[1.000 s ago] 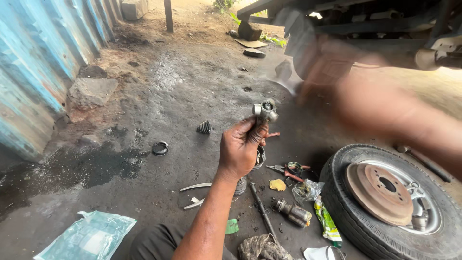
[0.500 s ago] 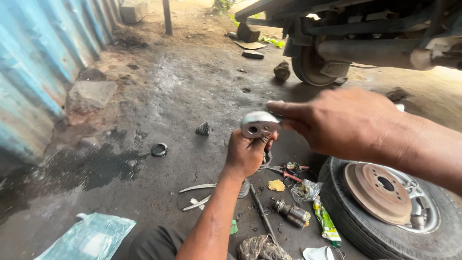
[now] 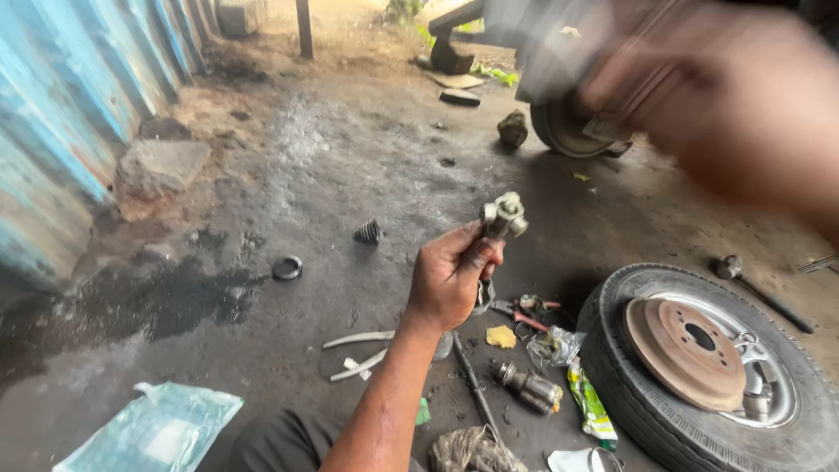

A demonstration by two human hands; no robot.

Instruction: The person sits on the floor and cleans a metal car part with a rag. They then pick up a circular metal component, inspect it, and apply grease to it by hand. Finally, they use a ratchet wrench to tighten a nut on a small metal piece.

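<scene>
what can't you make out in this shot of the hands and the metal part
Head view, the only one:
- Right hand: smeared by motion blur at top right, so its grip and anything it holds cannot be told.
- Metal joint part: its lower end is hidden inside the left hand.
- Vehicle: covered by the blurred hand and cut by the top edge.
- Tyre: cut off at the bottom right corner.

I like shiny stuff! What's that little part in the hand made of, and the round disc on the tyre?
The small cross-shaped part in the left hand looks like metal: grey, with dull shine on its round caps. The disc lying on the tyre also looks like metal, but its face is reddish-brown, probably rust.
</scene>
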